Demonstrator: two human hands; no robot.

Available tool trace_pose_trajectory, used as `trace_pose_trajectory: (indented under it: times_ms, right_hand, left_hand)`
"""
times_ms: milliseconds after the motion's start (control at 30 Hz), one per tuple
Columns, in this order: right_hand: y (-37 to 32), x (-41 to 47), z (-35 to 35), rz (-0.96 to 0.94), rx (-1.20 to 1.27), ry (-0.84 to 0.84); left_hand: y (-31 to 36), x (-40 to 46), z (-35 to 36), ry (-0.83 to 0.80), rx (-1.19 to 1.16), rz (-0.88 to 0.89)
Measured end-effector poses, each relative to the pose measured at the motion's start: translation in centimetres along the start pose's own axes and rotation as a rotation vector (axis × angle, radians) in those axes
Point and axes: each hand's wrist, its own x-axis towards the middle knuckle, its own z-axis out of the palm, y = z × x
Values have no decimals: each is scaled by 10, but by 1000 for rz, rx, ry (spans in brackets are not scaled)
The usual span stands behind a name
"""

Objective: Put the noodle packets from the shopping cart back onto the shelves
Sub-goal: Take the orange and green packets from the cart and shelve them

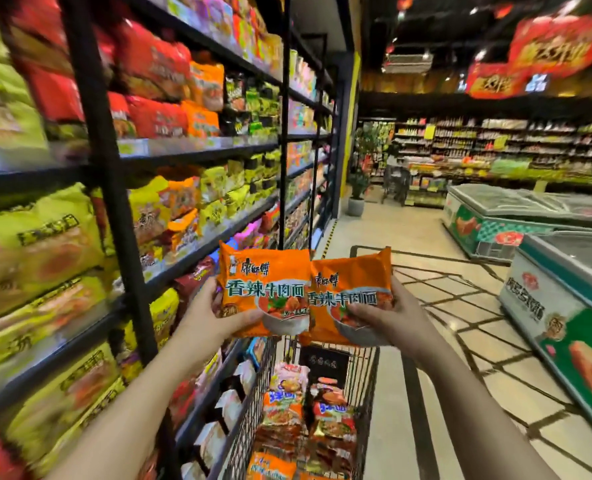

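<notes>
Two orange noodle packets are held up side by side above the shopping cart. My left hand grips the left orange packet at its lower left edge. The right orange packet is gripped by my right hand, thumb across its front. The right packet slightly overlaps the left one. Down in the wire cart lie several more noodle packets, red and orange. The shelves run along the left, filled with yellow, red and orange noodle packs.
Chest freezers line the right side of the aisle. Tiled floor stretches ahead between shelves and freezers. A potted plant stands at the shelf end, and a distant person with a cart is near the far shelving.
</notes>
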Motion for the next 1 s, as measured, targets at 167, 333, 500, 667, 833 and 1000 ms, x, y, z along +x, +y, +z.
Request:
trace_pose_trajectory:
  times_ms: [167,333,500,667,833,1000]
  right_hand:
    - [-15,-7,17,-65,38,-80]
    - [-37,-20,58,-103,130,-202]
    - [-61,-40,111,-127,211,-337]
    - [-89,-67,164,-144,266,-460]
    - [-120,-115,225,-166,323,-583]
    - [-154,-187,285,-222,333,-687]
  left_hand:
    - [15,-62,-23,168,23,-46]
    - [37,-124,-58,313,31,-62]
    - [59,-189,-103,427,98,-70]
    - [84,-261,-142,561,189,-63]
    - [111,-346,-181,701,136,-74]
    - [143,-447,-216,791,165,-74]
